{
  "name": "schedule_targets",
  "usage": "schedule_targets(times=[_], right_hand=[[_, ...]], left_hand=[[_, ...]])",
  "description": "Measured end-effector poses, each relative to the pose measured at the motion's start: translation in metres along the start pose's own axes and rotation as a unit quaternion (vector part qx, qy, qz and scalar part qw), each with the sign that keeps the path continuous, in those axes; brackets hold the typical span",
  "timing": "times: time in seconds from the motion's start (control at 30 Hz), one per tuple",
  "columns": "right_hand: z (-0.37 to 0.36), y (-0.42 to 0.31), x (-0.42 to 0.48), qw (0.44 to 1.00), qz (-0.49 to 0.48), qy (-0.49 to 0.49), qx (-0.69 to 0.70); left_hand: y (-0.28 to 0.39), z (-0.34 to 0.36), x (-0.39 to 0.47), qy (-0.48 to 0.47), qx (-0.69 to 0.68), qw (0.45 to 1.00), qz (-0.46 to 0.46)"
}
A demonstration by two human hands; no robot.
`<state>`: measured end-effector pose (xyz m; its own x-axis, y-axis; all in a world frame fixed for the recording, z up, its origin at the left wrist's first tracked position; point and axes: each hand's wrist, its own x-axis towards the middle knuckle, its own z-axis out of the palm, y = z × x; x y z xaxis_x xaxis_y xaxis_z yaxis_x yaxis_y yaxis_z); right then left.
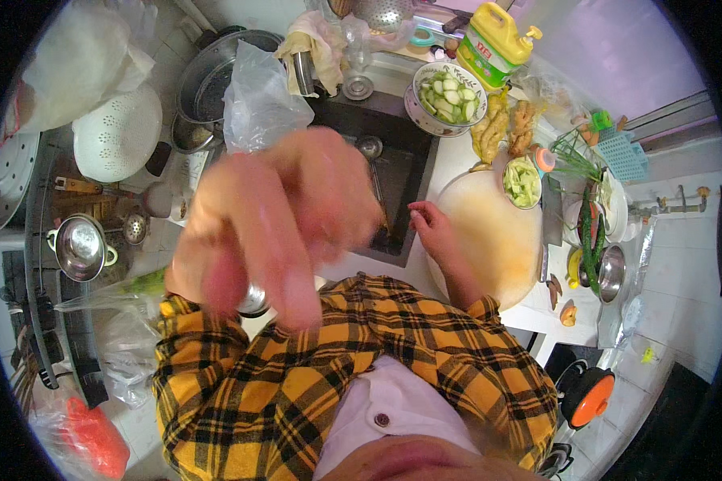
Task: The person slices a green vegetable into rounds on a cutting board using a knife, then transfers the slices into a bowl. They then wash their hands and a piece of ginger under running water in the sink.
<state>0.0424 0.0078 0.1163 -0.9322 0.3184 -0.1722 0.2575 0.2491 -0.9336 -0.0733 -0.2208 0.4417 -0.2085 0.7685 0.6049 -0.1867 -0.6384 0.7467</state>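
Note:
My left hand (277, 222) is raised close before the camera, blurred, with its fingers loosely bent and apart. No held thing shows in it, and it hides part of the sink and counter. Lower down, my right hand (431, 225) hovers by the right rim of the dark sink (414, 231), fingers slightly curled and nothing in them. Its forearm crosses the left edge of a round cutting board (493, 234), whose visible surface is bare and stained yellowish. A metal ladle (370, 148) rests inside the sink.
Sliced green vegetable (447, 99) fills a patterned bowl (413, 105) at the sink's corner. Ginger (489, 132) and a yellow detergent jug (487, 48) are nearby. Right of the board lie a cleaver (552, 207) and cucumbers (589, 240). A plastic bag (259, 99) and white colander (117, 135) stand left.

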Motion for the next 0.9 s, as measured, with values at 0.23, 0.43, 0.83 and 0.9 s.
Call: schedule_targets(times=[0.23,0.43,0.83,0.9], right_hand=[[0.032,-0.002,0.014,0.993,0.041,-0.065,0.09],[0.019,-0.007,-0.005,0.999,-0.001,-0.028,0.031],[0.013,-0.002,-0.014,1.0,-0.001,-0.016,0.022],[0.013,0.003,-0.014,1.0,-0.008,-0.017,0.012]], left_hand=[[-0.034,0.067,0.028,-0.03,-0.199,0.971,0.127],[-0.041,0.08,0.035,-0.053,-0.233,0.961,0.137],[-0.05,0.099,0.039,-0.066,-0.257,0.959,0.1],[-0.052,0.105,0.042,-0.069,-0.256,0.96,0.088]])
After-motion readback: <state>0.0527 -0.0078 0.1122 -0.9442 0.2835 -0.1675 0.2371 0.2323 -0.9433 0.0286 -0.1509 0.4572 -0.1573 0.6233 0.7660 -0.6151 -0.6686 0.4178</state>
